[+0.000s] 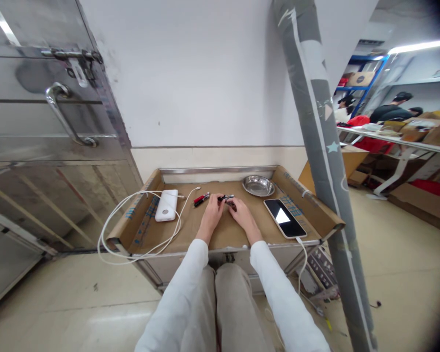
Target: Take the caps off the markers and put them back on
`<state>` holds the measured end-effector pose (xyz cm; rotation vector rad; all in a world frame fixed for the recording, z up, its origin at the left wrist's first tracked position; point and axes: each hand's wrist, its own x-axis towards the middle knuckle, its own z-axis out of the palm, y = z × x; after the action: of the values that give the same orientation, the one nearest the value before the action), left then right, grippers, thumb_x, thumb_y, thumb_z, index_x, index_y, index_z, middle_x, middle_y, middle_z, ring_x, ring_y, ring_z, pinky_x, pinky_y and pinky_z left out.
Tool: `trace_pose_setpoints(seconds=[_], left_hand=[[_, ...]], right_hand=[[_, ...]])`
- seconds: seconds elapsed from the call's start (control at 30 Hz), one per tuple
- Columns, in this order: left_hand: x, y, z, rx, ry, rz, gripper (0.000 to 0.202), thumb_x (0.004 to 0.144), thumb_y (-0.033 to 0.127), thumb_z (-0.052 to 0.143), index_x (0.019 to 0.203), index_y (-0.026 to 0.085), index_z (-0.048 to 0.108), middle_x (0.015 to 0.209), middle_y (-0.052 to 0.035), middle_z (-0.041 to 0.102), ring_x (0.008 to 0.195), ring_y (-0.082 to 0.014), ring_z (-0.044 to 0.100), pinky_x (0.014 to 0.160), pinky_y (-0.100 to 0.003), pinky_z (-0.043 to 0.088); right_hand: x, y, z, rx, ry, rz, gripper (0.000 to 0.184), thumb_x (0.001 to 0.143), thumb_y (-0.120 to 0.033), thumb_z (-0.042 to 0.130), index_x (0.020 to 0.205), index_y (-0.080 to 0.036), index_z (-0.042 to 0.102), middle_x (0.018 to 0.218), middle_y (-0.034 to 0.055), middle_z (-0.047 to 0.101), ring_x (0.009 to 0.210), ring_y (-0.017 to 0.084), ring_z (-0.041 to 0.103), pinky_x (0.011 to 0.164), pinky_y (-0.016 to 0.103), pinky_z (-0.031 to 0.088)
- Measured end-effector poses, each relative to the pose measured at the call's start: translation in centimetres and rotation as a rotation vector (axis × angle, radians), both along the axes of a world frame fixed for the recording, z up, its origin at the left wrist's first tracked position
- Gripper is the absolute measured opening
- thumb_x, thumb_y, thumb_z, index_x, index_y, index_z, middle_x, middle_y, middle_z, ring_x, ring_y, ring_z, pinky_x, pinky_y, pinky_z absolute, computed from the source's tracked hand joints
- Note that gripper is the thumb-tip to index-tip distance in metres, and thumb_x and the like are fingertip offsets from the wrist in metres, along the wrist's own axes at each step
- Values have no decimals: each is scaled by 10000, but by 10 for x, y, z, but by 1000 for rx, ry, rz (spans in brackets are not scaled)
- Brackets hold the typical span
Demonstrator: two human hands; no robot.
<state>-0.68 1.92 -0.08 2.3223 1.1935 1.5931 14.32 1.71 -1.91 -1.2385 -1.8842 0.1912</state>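
Observation:
Over the middle of the brown cardboard-lined bench top (190, 232), my left hand (213, 209) and my right hand (241, 211) are close together with fingers bent inward. Between their fingertips is a small black and silvery piece (227, 197), too small to name. Both hands appear to grip it, and the fingers cover part of it. Just left of my left hand lie small red and black pieces with silvery ends (201, 199). A shiny round metal dish (258, 186) sits behind and to the right of my right hand.
A white power bank (167, 205) with a looped white cable (108, 220) lies at left. At right, a phone (284, 217) is plugged into a cable. A tall grey wrapped tube (326, 132) leans beside the bench. Several people sit at the far right; a metal door (44, 122) stands left.

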Motion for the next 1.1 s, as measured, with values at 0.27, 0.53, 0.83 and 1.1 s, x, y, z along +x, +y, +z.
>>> trace_pose_setpoints(seconds=[0.27,0.53,0.83,1.1], left_hand=[[-1,-2,2,13,-19,51,161,951,294,394,1046,182,461,993,-83,574,880,-162,605,838,-325,495],[-1,-3,4,-14,-33,61,161,955,302,385,1031,180,459,968,-72,566,785,-141,597,762,-302,507],[-2,-3,3,-21,-42,69,169,954,306,380,1030,179,462,980,-82,566,791,-148,597,762,-312,512],[-2,-2,4,-35,-31,80,153,948,294,390,1013,177,466,961,-81,567,797,-161,593,772,-322,506]], right_hand=[[1,4,-4,26,22,7,276,827,-105,442,1031,-201,602,1032,76,634,967,191,575,887,362,469],[2,6,-6,26,3,7,237,836,-125,461,995,-201,619,998,67,645,937,187,575,866,345,468],[1,3,-1,8,-19,-14,217,849,-140,449,961,-203,624,953,61,646,902,188,571,840,340,458],[2,3,0,10,-33,-15,206,857,-144,442,952,-188,620,937,66,640,887,189,565,831,333,448]])
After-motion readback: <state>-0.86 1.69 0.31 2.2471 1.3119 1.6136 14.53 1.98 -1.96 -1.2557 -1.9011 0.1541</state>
